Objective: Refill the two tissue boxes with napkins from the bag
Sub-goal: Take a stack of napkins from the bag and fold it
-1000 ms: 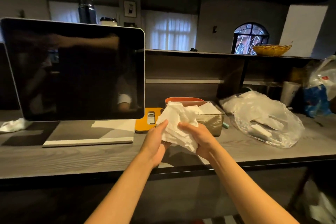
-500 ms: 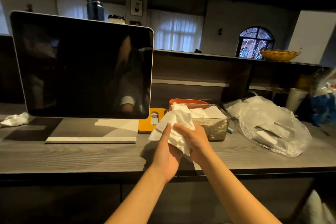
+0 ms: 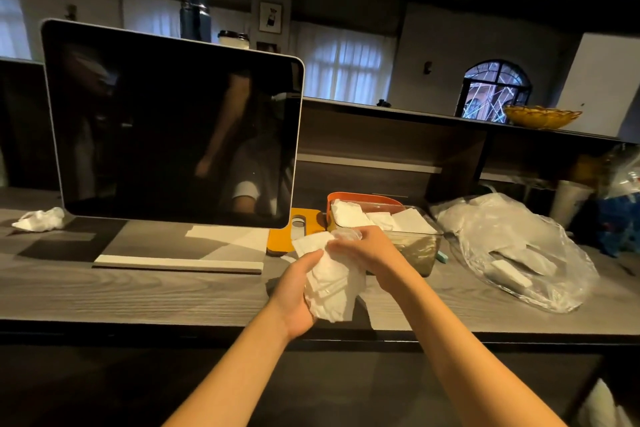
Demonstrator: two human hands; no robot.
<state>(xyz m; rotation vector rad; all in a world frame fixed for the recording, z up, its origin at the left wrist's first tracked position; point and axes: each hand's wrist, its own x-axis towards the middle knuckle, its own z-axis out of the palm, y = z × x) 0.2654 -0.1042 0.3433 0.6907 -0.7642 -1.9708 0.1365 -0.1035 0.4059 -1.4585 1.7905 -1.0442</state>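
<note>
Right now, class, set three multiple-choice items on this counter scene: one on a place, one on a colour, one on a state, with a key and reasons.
1. Where does the plastic bag lie?
A. right of the clear tissue box
B. left of the monitor
C. on the upper shelf

2. What colour is the lid lying flat beside the clear tissue box?
A. green
B. orange
C. blue

3. What is the left hand doing?
A. lying flat on the counter
B. reaching into the bag
C. holding a bundle of napkins

Key: 1 A, the bag sits on the counter to the box's right. 2 B, its flat orange face shows below the monitor. 3 C, it holds the white bundle while the right hand grips the bundle's top.
</note>
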